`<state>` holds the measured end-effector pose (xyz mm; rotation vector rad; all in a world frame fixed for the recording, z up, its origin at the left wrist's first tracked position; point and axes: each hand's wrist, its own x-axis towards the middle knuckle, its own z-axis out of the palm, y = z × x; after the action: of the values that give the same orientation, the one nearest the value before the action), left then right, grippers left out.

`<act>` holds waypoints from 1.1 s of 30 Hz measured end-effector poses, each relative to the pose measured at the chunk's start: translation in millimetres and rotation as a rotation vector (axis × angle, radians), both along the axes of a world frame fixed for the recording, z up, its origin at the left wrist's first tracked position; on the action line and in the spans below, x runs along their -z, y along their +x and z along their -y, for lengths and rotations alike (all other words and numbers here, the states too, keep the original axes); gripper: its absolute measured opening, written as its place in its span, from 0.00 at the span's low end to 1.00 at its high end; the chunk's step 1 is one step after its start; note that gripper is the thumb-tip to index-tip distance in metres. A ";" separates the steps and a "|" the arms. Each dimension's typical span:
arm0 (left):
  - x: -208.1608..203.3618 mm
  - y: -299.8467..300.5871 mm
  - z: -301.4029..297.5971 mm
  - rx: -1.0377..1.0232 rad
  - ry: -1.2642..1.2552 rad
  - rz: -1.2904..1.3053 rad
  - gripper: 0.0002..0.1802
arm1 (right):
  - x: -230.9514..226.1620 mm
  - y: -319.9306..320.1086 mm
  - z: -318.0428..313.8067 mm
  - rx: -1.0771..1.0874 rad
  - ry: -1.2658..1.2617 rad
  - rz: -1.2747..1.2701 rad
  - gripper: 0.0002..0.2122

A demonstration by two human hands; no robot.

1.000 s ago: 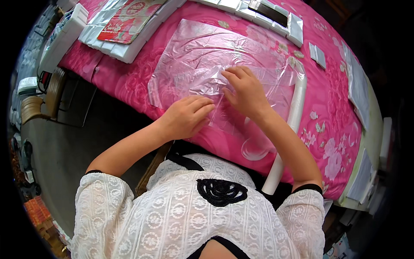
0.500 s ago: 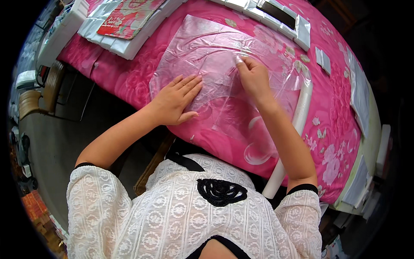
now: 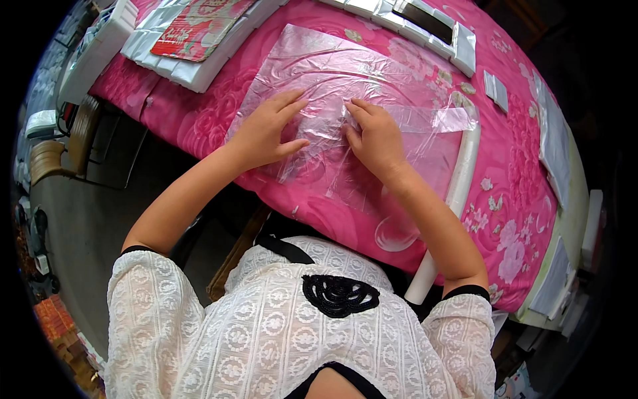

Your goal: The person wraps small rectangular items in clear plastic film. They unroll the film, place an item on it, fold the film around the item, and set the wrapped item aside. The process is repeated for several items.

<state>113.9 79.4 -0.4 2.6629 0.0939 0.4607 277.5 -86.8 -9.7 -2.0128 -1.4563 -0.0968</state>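
Note:
A clear, wrinkled plastic film sheet (image 3: 302, 60) lies on the pink floral tablecloth. A shiny folded patch of it (image 3: 322, 128) shows between my two hands. At the left part of the film is my left hand (image 3: 262, 133), open, its fingers stretched and its thumb held apart. My right hand (image 3: 377, 138) rests over the film's middle, fingers bent toward the left, the thumb apart from them and nothing visibly gripped. A long pale roll (image 3: 465, 163) lies along the film's right side, slanting to the table's near edge. A clear strip reaches from the roll toward my right hand.
Stacked white packs (image 3: 149, 56) with a red printed card (image 3: 199, 30) on top stand at the far left. More white packs (image 3: 425, 36) line the far side, and a small flat pack (image 3: 496, 92) lies right of the roll. A wooden chair (image 3: 80, 136) stands left.
My right hand has moved left and slightly nearer, and its pinch on the film has opened. My left hand has lifted from lying flat and shifted slightly farther away. The film's middle is now folded.

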 end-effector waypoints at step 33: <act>-23.8 -69.6 0.7 -0.107 -0.042 0.033 0.17 | -72.9 35.3 196.4 -0.139 -0.291 0.254 0.22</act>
<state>44.4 78.6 23.4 2.6173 0.2345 0.5305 312.8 -283.2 63.3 -2.1817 -1.8571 -0.0879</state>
